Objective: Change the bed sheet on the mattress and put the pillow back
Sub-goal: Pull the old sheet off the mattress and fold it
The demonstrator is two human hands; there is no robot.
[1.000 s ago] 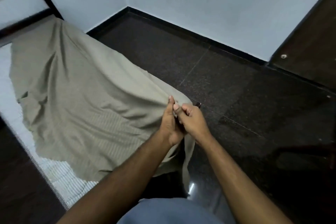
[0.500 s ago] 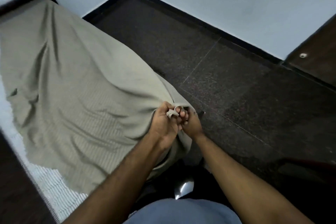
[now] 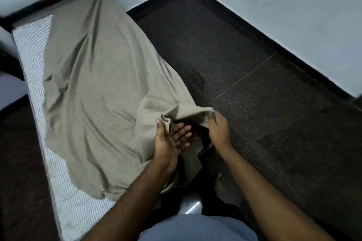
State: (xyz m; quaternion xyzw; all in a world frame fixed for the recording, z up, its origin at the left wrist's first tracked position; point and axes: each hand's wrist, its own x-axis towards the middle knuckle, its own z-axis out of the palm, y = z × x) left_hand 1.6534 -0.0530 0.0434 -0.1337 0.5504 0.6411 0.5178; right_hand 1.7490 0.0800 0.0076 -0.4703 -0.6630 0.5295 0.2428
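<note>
An olive-beige bed sheet (image 3: 94, 88) lies loosely over a white quilted mattress (image 3: 76, 213), leaving its left strip and near end bare. The sheet's near right corner is lifted between my hands. My left hand (image 3: 172, 139) is palm-up with straight fingers under the hem, which is bunched in the crook of its thumb. My right hand (image 3: 217, 129) grips the hem further right, fingers curled. Between the two hands the hem forms an open pocket above the mattress corner (image 3: 197, 143). No pillow is in view.
A dark bed frame (image 3: 49, 0) runs along the head end by the white wall (image 3: 293, 10). Dark speckled floor tiles (image 3: 264, 103) stretch to the right, edged by a black skirting. More dark floor (image 3: 19, 172) lies left of the mattress.
My hands were together, both gripping the sheet corner. They have moved apart, the left hand has opened its fingers, and the hem is now stretched into a pocket between them.
</note>
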